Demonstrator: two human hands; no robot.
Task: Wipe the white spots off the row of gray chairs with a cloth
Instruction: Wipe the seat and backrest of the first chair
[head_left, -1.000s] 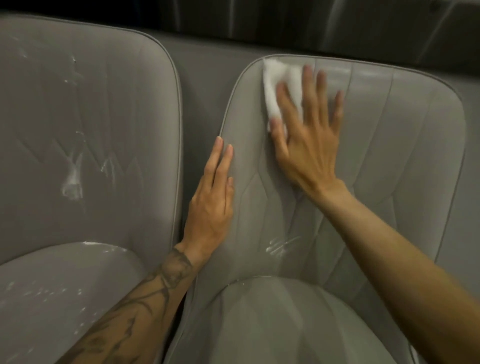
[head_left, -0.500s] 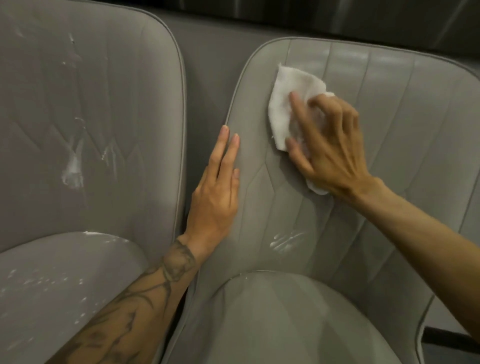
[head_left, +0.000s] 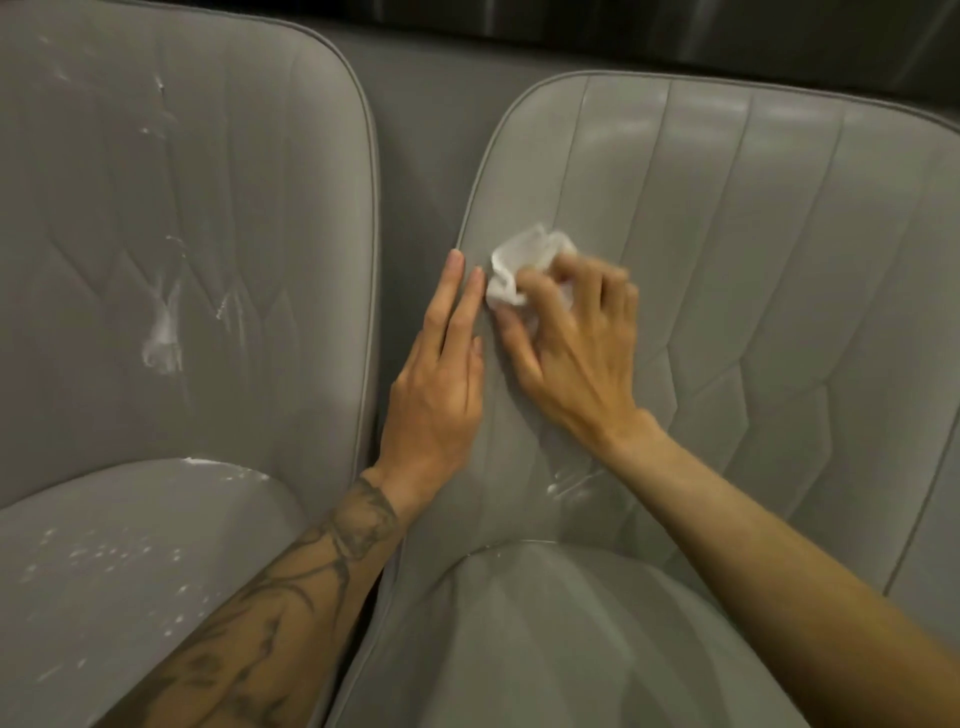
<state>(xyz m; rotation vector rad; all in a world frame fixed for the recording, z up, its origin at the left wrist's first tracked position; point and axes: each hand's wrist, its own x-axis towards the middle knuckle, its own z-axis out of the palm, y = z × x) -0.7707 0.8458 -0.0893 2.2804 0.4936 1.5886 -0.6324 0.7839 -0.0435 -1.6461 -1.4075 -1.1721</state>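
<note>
Two gray padded chairs stand side by side. My right hand (head_left: 571, 343) presses a crumpled white cloth (head_left: 519, 265) against the backrest of the right chair (head_left: 779, 260), near its left edge. My left hand (head_left: 436, 384) lies flat with fingers together on that same edge, touching the cloth's side. A small white smear (head_left: 566, 483) sits low on this backrest, just below my right wrist. The left chair (head_left: 234, 182) carries a large white smear (head_left: 163, 332) on its backrest and several white specks (head_left: 104, 556) across its seat.
A narrow dark gap (head_left: 415, 156) separates the two backrests. Behind the chairs runs a gray surface under a dark band (head_left: 675, 36). The right chair's seat cushion (head_left: 571, 649) fills the lower middle.
My right hand has dragged the cloth down and left across the right backrest, bunching it up until it meets my left hand. My left hand has stayed on the chair's edge.
</note>
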